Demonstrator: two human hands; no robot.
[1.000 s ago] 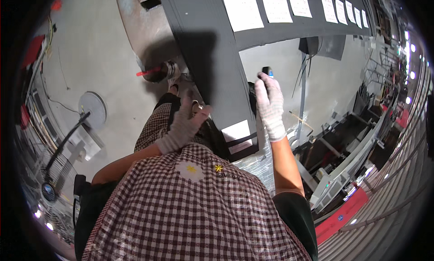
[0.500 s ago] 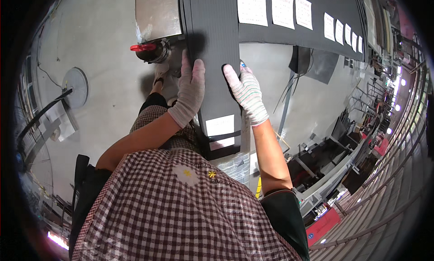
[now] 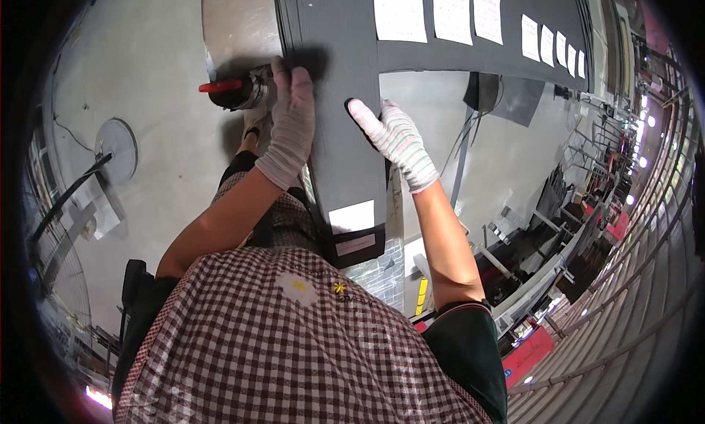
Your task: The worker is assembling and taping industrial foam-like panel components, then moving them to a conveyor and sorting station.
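A long dark grey stack of sheet material (image 3: 345, 130) runs from my lap up to the top of the view, with white paper labels on it. My left hand (image 3: 290, 123), in a pale knit glove, lies flat along the stack's left edge. My right hand (image 3: 396, 141), in a striped knit glove, rests on the stack's right side with fingers spread and pointing up-left. Neither hand grips anything. A white label (image 3: 352, 218) and a pinkish one sit near the stack's near end.
A metal cylinder fitting with a red handle (image 3: 231, 92) sits left of the stack on a steel surface. A round floor plate with a cable (image 3: 114, 145) lies on the grey floor at left. Metal racks and red bins stand at right.
Both hands have moved from raised in the air down onto the grey stack. The stack now reaches nearer to me and fills more of the view.
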